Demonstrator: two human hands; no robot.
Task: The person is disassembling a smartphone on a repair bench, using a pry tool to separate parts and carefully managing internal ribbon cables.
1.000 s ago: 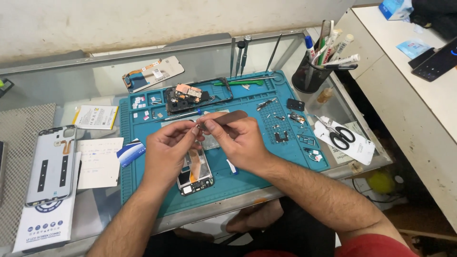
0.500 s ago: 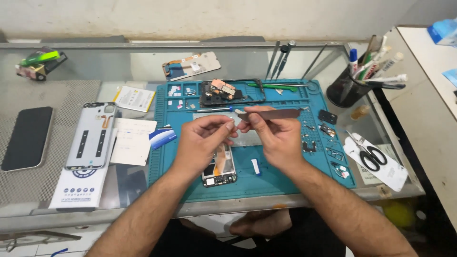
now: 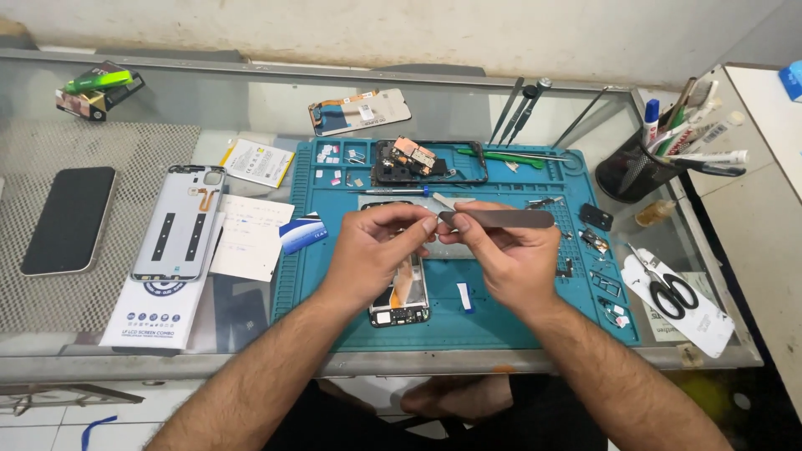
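Nearest the person, one opened phone [image 3: 401, 294] lies on the teal work mat [image 3: 501, 321], its long axis running toward the person, partly hidden under the hands. Above it the left hand [image 3: 372, 249] pinches something too small to make out at its fingertips, while the right hand [image 3: 510, 255] is closed on one pair of dark tweezers [image 3: 499, 219]; their long axis runs left to right, tips pointing left at the left fingertips. Farther back lies a second stripped phone frame [image 3: 428, 163]. Far right, one black cup [image 3: 631, 174] holds several pens and tubes.
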